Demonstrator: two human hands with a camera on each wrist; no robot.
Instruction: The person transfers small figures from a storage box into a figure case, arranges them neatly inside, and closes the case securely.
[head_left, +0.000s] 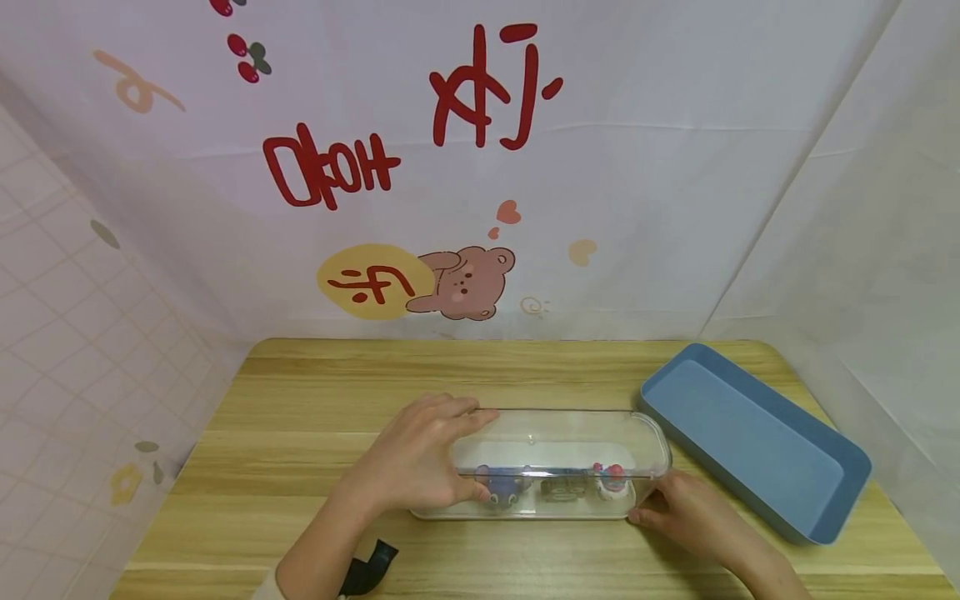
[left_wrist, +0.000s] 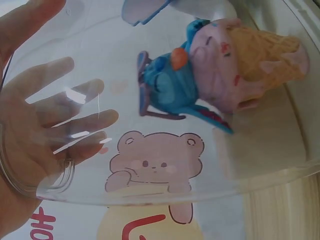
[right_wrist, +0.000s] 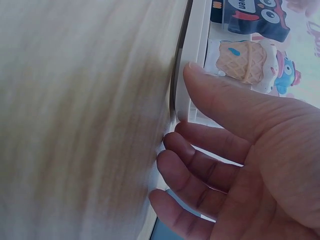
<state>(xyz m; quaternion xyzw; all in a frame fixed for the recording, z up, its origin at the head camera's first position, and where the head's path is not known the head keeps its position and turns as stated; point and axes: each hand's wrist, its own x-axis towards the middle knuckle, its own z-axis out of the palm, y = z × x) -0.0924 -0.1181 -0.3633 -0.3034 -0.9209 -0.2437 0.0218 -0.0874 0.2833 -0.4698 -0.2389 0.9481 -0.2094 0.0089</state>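
A long clear plastic box stands on the table, with a see-through cover (head_left: 570, 422) over a white-rimmed base (head_left: 525, 515). My left hand (head_left: 420, 454) grips the cover at its left end, thumb in front and fingers over the back. At the right front corner, my right hand (head_left: 686, 508) pinches the base; in the right wrist view its thumb lies on the pale rim (right_wrist: 197, 45), the fingers curled at the side. Inside are a purple-blue figure (head_left: 504, 486), a dark owl-like piece (right_wrist: 255, 19) and an ice-cream-cone toy (left_wrist: 270, 65) with a blue character.
Right of the box, a blue rectangular tray (head_left: 750, 446) stands at an angle, close to the cover's corner. Something black (head_left: 369, 571) lies beside the left forearm. A white printed cloth (head_left: 637, 208) hangs behind the wooden table (head_left: 315, 392).
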